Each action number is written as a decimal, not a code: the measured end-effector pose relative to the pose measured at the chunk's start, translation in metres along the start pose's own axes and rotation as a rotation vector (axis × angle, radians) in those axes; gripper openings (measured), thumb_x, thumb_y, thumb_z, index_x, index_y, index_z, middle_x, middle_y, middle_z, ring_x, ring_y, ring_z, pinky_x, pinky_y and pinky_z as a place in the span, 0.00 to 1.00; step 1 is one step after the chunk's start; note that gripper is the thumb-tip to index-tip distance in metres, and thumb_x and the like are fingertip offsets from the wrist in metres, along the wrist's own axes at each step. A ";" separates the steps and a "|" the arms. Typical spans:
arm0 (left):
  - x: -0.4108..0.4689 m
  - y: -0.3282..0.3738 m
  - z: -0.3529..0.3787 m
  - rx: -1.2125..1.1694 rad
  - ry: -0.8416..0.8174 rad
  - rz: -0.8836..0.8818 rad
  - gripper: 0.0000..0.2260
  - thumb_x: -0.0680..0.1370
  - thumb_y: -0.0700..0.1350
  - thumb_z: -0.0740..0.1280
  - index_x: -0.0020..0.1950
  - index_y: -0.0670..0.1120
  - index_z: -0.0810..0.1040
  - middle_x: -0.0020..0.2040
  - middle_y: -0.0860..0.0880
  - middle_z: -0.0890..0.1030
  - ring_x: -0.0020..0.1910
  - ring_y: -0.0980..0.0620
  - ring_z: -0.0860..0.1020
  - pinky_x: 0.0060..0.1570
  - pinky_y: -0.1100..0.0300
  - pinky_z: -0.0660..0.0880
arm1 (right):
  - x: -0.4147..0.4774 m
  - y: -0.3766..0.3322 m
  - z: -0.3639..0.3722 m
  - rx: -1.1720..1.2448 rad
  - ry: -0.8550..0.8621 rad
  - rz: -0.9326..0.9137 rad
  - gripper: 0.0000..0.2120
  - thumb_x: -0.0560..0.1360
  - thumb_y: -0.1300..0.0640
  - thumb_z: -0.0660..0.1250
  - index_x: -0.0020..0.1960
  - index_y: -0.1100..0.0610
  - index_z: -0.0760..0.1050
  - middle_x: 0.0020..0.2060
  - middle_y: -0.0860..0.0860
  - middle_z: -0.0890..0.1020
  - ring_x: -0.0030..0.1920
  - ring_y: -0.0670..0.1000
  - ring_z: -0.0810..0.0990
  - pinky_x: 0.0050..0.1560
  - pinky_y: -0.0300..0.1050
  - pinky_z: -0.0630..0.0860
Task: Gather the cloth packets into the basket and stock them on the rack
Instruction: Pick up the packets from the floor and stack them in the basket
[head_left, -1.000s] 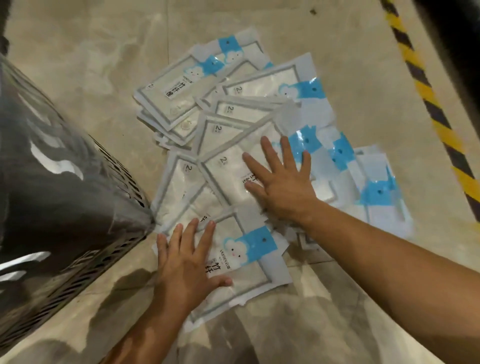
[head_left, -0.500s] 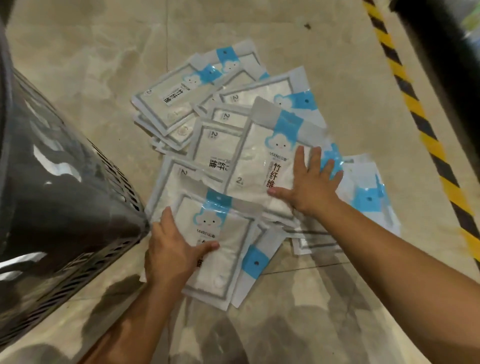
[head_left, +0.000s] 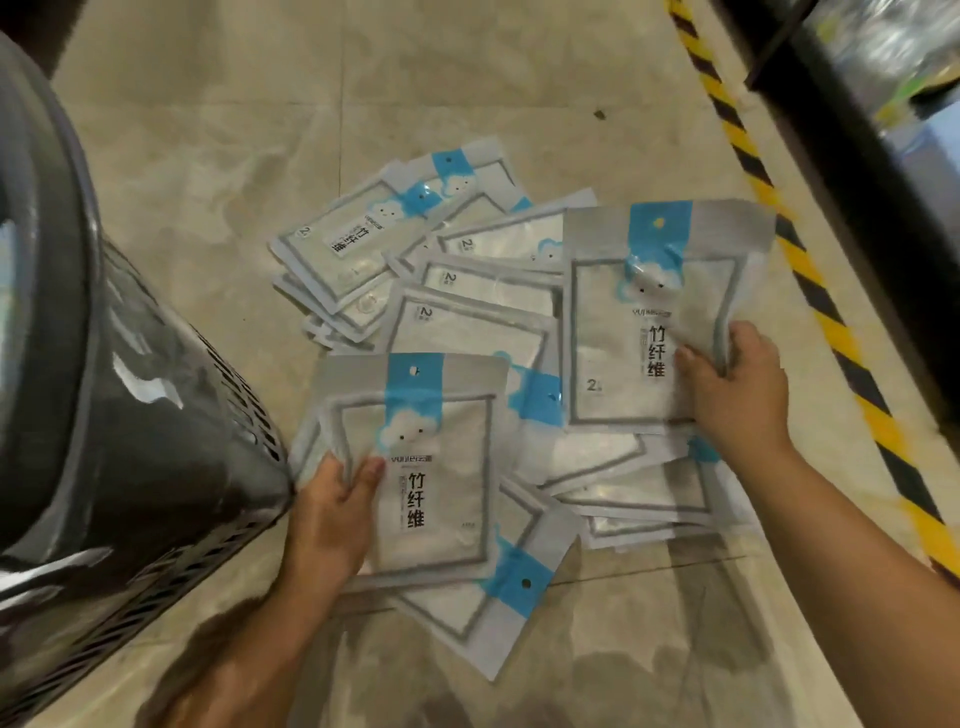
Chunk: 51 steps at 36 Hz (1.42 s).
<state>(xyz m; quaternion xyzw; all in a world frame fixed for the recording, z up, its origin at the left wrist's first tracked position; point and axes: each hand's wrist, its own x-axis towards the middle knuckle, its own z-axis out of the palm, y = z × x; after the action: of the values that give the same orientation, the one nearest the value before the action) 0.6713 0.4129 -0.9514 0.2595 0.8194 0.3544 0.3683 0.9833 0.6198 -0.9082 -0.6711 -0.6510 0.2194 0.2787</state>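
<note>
On the beige tile floor (head_left: 208, 208), your left hand (head_left: 332, 514) and right hand (head_left: 737, 389) each pinch a glossy clear-and-blue plastic cloth packet (head_left: 441, 467) beside the dark slotted basket (head_left: 130, 415). Light, floppy, probably slippery; grip edges.

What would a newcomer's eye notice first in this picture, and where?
A heap of white and blue cloth packets lies scattered on the floor at the centre. The left hand grips one packet at lower centre, and the right hand grips another at the right. A dark slotted basket fills the left edge, and a yellow-black stripe runs down the right.
</note>
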 end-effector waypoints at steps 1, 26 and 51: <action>-0.001 0.010 0.003 0.018 0.027 0.031 0.12 0.81 0.51 0.66 0.47 0.42 0.76 0.42 0.43 0.83 0.43 0.41 0.82 0.44 0.43 0.79 | -0.003 -0.009 -0.003 0.090 -0.027 0.000 0.09 0.79 0.57 0.69 0.50 0.60 0.71 0.42 0.48 0.75 0.41 0.40 0.76 0.35 0.35 0.66; -0.061 0.288 -0.127 -0.406 0.474 0.417 0.10 0.82 0.53 0.63 0.42 0.55 0.69 0.39 0.59 0.76 0.38 0.66 0.77 0.36 0.71 0.70 | 0.002 -0.295 -0.114 0.324 -0.043 -0.418 0.08 0.80 0.55 0.68 0.44 0.57 0.77 0.35 0.47 0.81 0.35 0.37 0.76 0.33 0.31 0.70; -0.040 0.071 -0.413 -0.213 0.706 -0.091 0.13 0.84 0.50 0.60 0.61 0.44 0.76 0.55 0.47 0.79 0.52 0.46 0.77 0.53 0.54 0.72 | -0.164 -0.509 0.133 0.051 -0.827 -0.572 0.13 0.82 0.52 0.59 0.56 0.59 0.79 0.50 0.56 0.81 0.46 0.55 0.75 0.46 0.44 0.67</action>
<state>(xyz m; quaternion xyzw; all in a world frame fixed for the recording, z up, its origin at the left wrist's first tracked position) 0.3818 0.2679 -0.6824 0.0446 0.8653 0.4885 0.1030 0.5039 0.4667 -0.6826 -0.3156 -0.8593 0.3977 0.0626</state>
